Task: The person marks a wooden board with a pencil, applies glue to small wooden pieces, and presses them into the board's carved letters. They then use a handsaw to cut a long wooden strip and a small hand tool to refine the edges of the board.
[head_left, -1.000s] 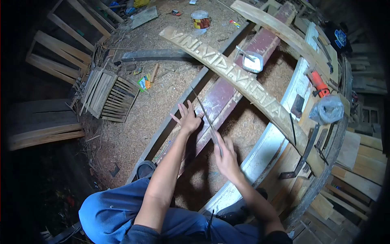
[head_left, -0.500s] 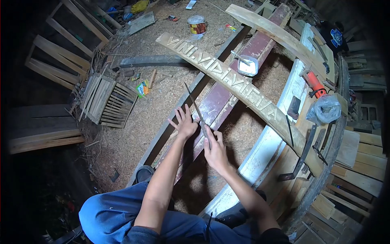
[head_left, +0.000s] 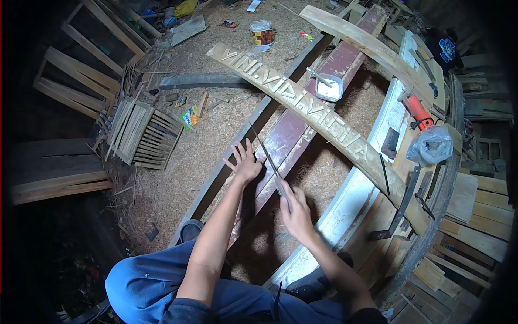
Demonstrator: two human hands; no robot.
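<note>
My right hand [head_left: 298,213] is closed around the handle of a long, thin, tapered blade tool [head_left: 263,144]; whether it is a saw or a file I cannot tell. The blade slants up and left over the maroon plank [head_left: 288,132]. Beside it, my left hand [head_left: 248,166] rests with fingers spread at the plank's left edge, its thumb close to the blade. Any small piece under that hand is hidden. Beyond both hands, a curved wooden board [head_left: 329,123] with raised letters lies across the plank.
On the plank stands a white tub [head_left: 329,87] with a brush across it. At right lie an orange power tool [head_left: 418,110], a plastic bag [head_left: 431,144] and a metal square [head_left: 402,208]. A paint can [head_left: 261,33] and a slatted wooden piece [head_left: 143,134] sit on the shavings-strewn floor.
My right hand has drawn the blade tool down and to the right. My left hand has stayed in place on the plank.
</note>
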